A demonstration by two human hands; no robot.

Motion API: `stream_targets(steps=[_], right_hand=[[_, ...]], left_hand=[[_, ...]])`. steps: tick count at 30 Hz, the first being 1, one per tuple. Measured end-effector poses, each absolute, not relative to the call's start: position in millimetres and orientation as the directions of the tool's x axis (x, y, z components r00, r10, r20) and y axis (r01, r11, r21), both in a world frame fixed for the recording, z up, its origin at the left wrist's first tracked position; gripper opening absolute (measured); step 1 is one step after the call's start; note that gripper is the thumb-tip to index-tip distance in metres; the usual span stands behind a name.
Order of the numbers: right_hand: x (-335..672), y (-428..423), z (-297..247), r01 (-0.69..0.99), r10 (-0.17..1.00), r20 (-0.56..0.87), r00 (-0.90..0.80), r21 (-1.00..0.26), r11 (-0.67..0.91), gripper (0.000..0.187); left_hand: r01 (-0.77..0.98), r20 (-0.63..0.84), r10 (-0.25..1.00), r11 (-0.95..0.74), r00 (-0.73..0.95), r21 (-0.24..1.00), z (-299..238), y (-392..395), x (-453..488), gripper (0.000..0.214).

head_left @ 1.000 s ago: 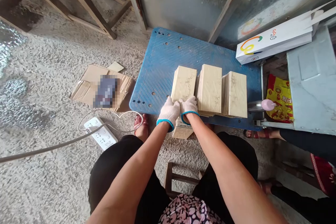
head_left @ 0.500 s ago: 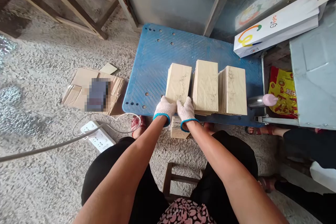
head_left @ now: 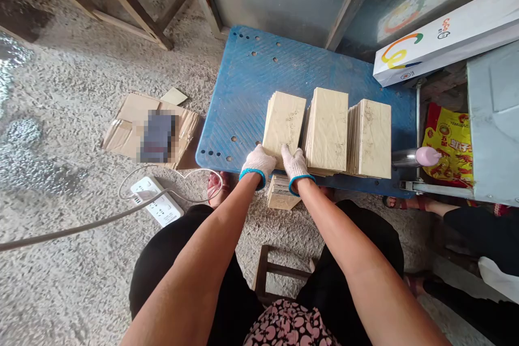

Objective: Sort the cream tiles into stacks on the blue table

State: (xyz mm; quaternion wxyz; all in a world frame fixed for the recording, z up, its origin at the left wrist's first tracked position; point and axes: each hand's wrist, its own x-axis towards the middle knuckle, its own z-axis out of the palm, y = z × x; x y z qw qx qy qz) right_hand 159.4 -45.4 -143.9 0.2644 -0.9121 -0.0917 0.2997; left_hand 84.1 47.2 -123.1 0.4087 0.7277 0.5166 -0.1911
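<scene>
Head view: gloved hands at the leftmost tile stack (head_left: 284, 121).
Left hand (head_left: 258, 162) curls over its near corner; right hand (head_left: 295, 164) lies flat, fingers together, pressing its near end. The stack sits on the ribbed blue platform (head_left: 251, 81). Tiles are thin, rectangular, matt beige and faintly veined. Even pressure from both sides is advised, to keep the edges flush.

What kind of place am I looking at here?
Probably a small workshop or yard where tiles are sorted or packed. Stacks of beige tiles stand on a blue board set low on the ground, and the rough gritty floor holds a flattened carton and a power strip.
</scene>
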Motion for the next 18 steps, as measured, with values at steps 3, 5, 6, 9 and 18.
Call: stream_targets(steps=[3, 5, 6, 9, 18], right_hand=[[162.2, -47.6, -145.5, -0.079, 0.272, -0.573, 0.773, -0.513, -0.855, 0.066], [162.7, -46.4, -142.4, -0.089, 0.27, -0.591, 0.76, -0.506, -0.858, 0.066], [162.6, -45.0, -140.2, -0.088, 0.269, -0.599, 0.754, -0.498, -0.863, 0.066], [160.7, -37.9, -133.9, -0.091, 0.234, -0.604, 0.762, -0.457, -0.885, 0.064], [186.6, -12.4, -147.1, -0.064, 0.207, -0.467, 0.859, -0.5, -0.863, 0.062]], left_hand=[[0.903, -0.698, 0.593, -0.127, 0.401, 0.411, -122.7, 46.7, 84.1, 0.049], [0.901, -0.694, 0.596, -0.13, 0.404, 0.413, -122.4, 46.5, 83.0, 0.05], [0.901, -0.691, 0.597, -0.138, 0.407, 0.412, -122.2, 47.3, 82.2, 0.05], [0.897, -0.698, 0.573, -0.18, 0.43, 0.404, -121.9, 54.6, 80.3, 0.046], [0.857, -0.689, 0.551, -0.099, 0.47, 0.505, -134.9, 74.6, 107.9, 0.08]])
